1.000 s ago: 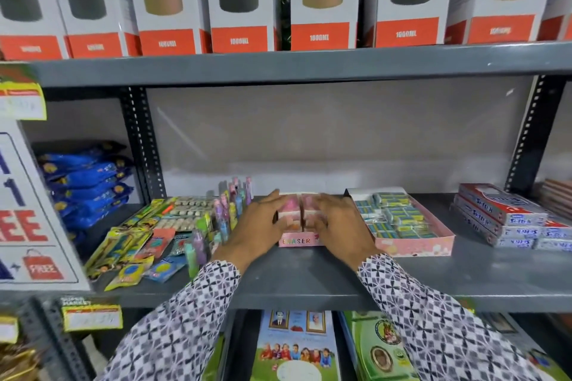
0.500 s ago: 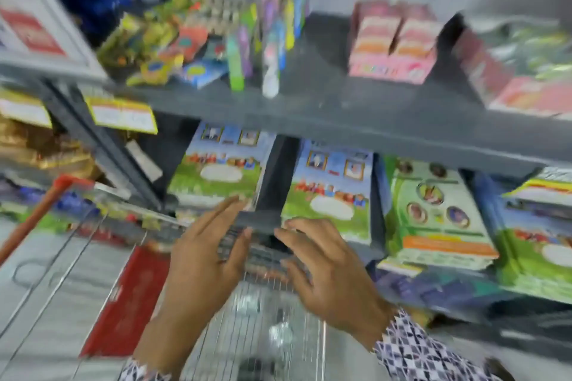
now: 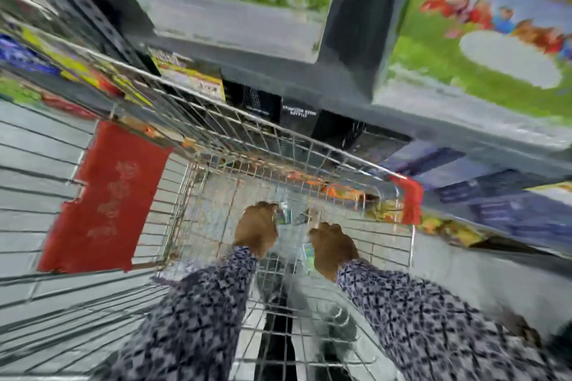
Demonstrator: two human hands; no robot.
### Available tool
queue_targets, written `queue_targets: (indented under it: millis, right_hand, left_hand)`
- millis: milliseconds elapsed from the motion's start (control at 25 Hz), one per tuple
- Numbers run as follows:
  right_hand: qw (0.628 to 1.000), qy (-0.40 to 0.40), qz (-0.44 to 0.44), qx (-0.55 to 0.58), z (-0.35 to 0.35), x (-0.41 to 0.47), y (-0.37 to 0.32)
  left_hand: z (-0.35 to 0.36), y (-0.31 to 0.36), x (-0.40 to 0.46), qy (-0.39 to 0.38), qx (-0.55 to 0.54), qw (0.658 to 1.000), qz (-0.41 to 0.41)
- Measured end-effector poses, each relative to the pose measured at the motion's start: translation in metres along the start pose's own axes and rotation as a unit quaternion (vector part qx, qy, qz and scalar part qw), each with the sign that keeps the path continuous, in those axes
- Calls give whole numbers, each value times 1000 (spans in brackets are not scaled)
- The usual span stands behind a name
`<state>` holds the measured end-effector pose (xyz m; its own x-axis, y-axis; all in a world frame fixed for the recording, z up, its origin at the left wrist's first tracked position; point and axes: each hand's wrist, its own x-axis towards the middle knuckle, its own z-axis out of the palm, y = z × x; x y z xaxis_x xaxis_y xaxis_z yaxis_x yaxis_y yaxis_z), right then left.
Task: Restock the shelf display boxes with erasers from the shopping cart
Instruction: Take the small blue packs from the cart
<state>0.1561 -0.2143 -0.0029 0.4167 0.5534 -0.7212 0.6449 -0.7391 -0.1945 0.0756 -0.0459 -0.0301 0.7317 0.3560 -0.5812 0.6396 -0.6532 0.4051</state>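
The view looks straight down into the wire shopping cart [image 3: 309,148], and the picture is blurred. Both my hands are deep in the basket, fingers curled downward. My left hand [image 3: 257,227] closes over small green-and-white eraser packs [image 3: 284,216] that peek out at its fingertips. My right hand [image 3: 332,249] is a hand's width to the right, with another eraser pack [image 3: 306,252] against its thumb side; whether it grips it is unclear. The shelf display boxes are out of view.
A red panel [image 3: 105,198] hangs on the cart's left wall and a red corner guard [image 3: 410,198] sits on its right rim. The lower grey shelf edge [image 3: 340,83] with green-and-blue books [image 3: 483,49] stands just beyond the cart. Grey floor tiles lie to the left.
My hands left the pink eraser box on the shelf, dropped past the lower shelf and went down into the cart. My view swung from the shelf to the cart's bottom.
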Motion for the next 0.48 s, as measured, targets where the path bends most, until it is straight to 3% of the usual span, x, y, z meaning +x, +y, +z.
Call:
queue_targets:
  millis: [160,320,400,480]
  right_hand:
    - [996,48,17,-71,43,17,6]
    - [991,72,50,-99,44,16,5]
    - [993,64,62,-71,34,9,2]
    - [994,69,81,36,20,-9,-4]
  left_hand:
    - [47,-20,28,49,86,995,4]
    - [49,-21,29,118,109,986,-55]
    - [38,-21,20,113,66,987,-92]
    - [21,-12,2,110,-35,986,-121]
